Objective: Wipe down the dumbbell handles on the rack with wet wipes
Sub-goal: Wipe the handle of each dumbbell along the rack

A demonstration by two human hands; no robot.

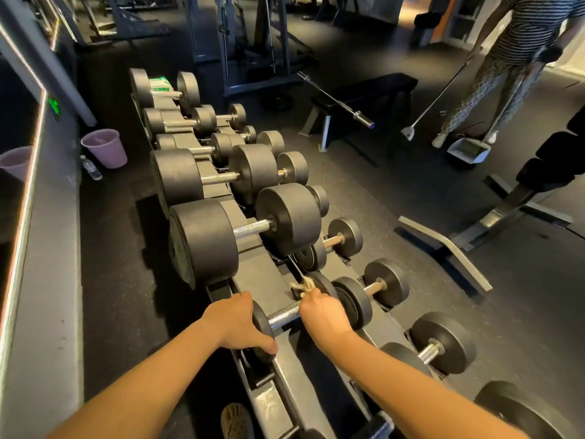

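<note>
A small dumbbell lies on the upper tier of the grey rack point(269, 280) close to me, its knurled chrome handle point(283, 315) showing between my hands. My left hand point(240, 324) grips the dumbbell's left black plate point(261, 324), thumb curled under it. My right hand point(319, 312) is wrapped over the right end of the handle and holds a crumpled, dirty wet wipe point(302, 285) that sticks out above its fingers. Larger dumbbells point(240, 231) fill the rack farther away. A green wet-wipe pack point(160, 85) lies on the farthest dumbbell.
Smaller dumbbells point(443, 343) sit on the lower tier at right. A purple bin point(106, 147) and a water bottle point(91, 167) stand on the floor at left. A bench with a barbell point(338, 103) is beyond. A person point(506, 58) with a broom and dustpan point(468, 152) stands at far right.
</note>
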